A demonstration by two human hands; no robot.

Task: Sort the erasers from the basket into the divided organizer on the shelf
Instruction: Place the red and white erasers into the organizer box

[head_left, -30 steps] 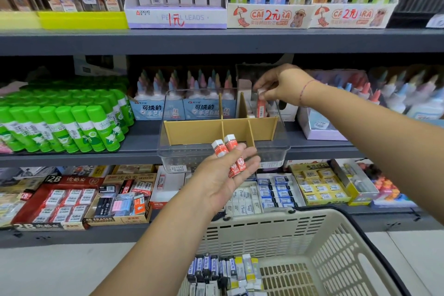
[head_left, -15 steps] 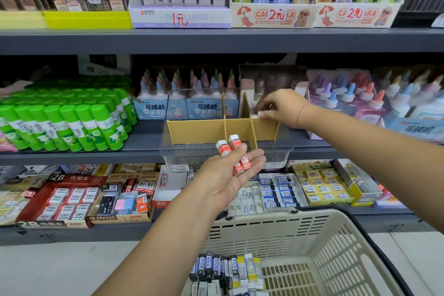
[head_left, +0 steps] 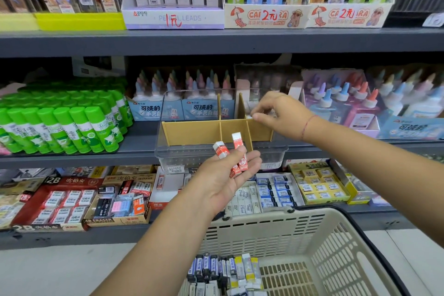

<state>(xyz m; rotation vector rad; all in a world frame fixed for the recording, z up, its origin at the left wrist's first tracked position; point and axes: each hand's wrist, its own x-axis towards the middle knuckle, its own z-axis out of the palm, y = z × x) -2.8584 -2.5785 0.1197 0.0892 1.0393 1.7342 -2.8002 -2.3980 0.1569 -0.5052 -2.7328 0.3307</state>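
Note:
The clear organizer (head_left: pixel 182 154) with brown cardboard dividers (head_left: pixel 192 132) stands on the middle shelf. My left hand (head_left: pixel 216 182) is palm up just in front of it, holding two red-and-white erasers (head_left: pixel 237 154). My right hand (head_left: pixel 281 113) reaches over the back right compartment. Its thumb and forefinger pinch the white end of an eraser (head_left: pixel 249 117) that stands in that compartment; the rest of that eraser is hidden. The beige basket (head_left: pixel 264 230) sits below, with several blue, yellow and white erasers (head_left: pixel 223 269) in its bottom.
Green glue sticks (head_left: pixel 60 125) crowd the shelf left of the organizer, and glue bottles (head_left: pixel 348 103) stand behind and to its right. Open boxes of erasers (head_left: pixel 72 199) fill the shelf below. Pencil lead boxes (head_left: pixel 173 17) line the shelf above.
My right hand came down from above the back right compartment, lowered the red-and-white eraser into it, and now stays at its top. My left hand has barely moved.

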